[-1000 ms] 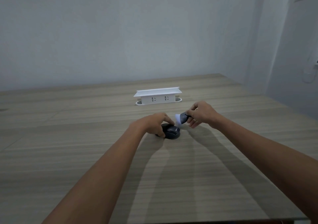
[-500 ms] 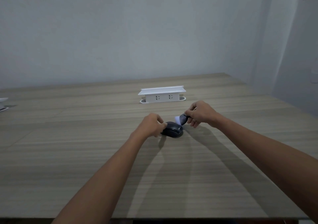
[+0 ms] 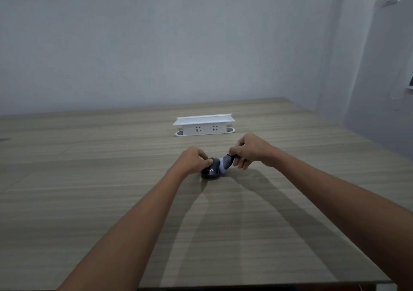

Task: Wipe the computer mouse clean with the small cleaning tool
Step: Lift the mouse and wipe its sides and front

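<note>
A dark computer mouse (image 3: 211, 171) lies on the wooden table (image 3: 111, 201), a little beyond the table's middle. My left hand (image 3: 194, 162) grips its left side with the fingers curled over the top. My right hand (image 3: 249, 151) pinches a small cleaning tool (image 3: 226, 164) with a dark grey body and a white tip. The white tip touches the right side of the mouse. Part of the mouse is hidden under my left fingers.
A white power strip box (image 3: 203, 124) with two sockets stands on the table behind my hands. A wall rises behind the table, and another wall closes in on the right. The near table edge (image 3: 268, 285) runs along the bottom.
The tool's tip has come down from above the mouse's far end onto its right side. My left hand has stayed on the mouse. The camera view shifted slightly.
</note>
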Available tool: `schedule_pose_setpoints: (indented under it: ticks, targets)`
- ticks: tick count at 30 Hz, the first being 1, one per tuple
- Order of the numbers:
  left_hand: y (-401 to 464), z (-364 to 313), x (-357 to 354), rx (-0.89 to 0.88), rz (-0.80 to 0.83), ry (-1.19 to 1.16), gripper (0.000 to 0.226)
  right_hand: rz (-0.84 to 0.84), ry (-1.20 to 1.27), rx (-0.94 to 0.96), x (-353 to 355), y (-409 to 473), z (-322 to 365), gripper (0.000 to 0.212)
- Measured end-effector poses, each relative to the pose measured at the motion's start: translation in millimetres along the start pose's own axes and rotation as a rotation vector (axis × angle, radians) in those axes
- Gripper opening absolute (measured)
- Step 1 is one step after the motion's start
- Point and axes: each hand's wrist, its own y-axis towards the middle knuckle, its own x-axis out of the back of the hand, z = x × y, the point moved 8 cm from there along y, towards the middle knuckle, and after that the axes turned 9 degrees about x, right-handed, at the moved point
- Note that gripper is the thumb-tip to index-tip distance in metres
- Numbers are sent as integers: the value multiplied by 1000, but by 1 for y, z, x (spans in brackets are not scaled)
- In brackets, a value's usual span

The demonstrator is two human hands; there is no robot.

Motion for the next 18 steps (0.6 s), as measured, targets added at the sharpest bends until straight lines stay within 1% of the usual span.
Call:
schedule_pose_setpoints:
  ticks: [3, 7, 10, 15, 16, 18]
  targets:
    - [3, 1, -3, -4, 36, -16, 34, -12, 29, -10, 5, 0, -3, 24]
    - [2, 2, -7, -25, 86, -94, 37, -56, 24, -3, 9, 1, -8, 23]
    - [5, 3, -8, -46, 100, -119, 36, -24, 50, 3, 1, -1, -9, 23]
    - [11, 3, -10, -95, 130, -133, 31, 157, 158, -44, -17, -8, -8, 22]
    - [11, 2, -10, -96, 131, -122, 30, 164, 153, -50, -17, -7, -8, 23]
    - [13, 2, -10, -99, 136, -107, 25, 99, 108, -57, -10, -3, -12, 22]
